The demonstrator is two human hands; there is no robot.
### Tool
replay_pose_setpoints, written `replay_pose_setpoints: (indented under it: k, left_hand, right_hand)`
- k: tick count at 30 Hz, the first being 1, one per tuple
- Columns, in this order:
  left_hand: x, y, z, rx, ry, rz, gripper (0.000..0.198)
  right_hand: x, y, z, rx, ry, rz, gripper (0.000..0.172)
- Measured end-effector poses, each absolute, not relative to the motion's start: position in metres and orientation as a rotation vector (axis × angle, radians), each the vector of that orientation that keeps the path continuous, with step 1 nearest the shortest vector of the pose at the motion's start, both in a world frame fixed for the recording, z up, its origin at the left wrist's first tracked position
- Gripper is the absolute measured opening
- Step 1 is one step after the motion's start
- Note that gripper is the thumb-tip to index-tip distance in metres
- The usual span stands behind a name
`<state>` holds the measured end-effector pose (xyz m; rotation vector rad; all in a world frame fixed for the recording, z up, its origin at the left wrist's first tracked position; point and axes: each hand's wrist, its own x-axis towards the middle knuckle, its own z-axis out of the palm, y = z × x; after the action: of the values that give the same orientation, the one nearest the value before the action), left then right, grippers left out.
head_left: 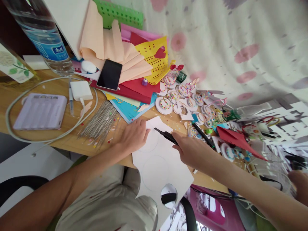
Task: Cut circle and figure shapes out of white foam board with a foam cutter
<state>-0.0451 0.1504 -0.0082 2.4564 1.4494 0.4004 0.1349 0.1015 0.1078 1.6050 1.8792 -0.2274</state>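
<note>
A sheet of white card point(176, 165) with round pencil outlines lies at the table's front edge and hangs over it toward my lap. It has a round hole and curved cut edges in its lower part. My left hand point(135, 134) rests on the upper left of the card, thumb apart from the fingers, pressing it down. In my right hand point(190, 148) is a black utility knife point(168, 136), its tip pointing left over the card beside a drawn circle. Whether the blade touches the card I cannot tell.
Thin metal wires point(98, 123) lie left of my left hand. Behind are a phone point(110, 74), coloured sheets point(137, 107) and several decorated white discs point(164, 105). A power bank point(40, 111), white cable and water bottle point(51, 41) stand left. Another person's hand point(299, 183) shows far right.
</note>
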Motion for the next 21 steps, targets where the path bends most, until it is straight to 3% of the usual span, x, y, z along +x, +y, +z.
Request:
replay_pose_setpoints:
  k: [8, 16, 21]
  left_hand:
    - [-0.045, 0.15, -0.009, 2.479, 1.449, 0.412, 0.024]
    - [-0.04, 0.149, -0.007, 2.489, 1.511, 0.397, 0.026]
    - [-0.032, 0.145, -0.006, 2.508, 1.542, 0.396, 0.025]
  right_hand:
    - [0.13, 0.114, 0.114, 1.629, 1.871, -0.299, 0.015]
    - [0.128, 0.093, 0.1, 1.72, 1.852, -0.303, 0.029]
    - [0.139, 0.098, 0.117, 1.696, 1.88, -0.321, 0.033]
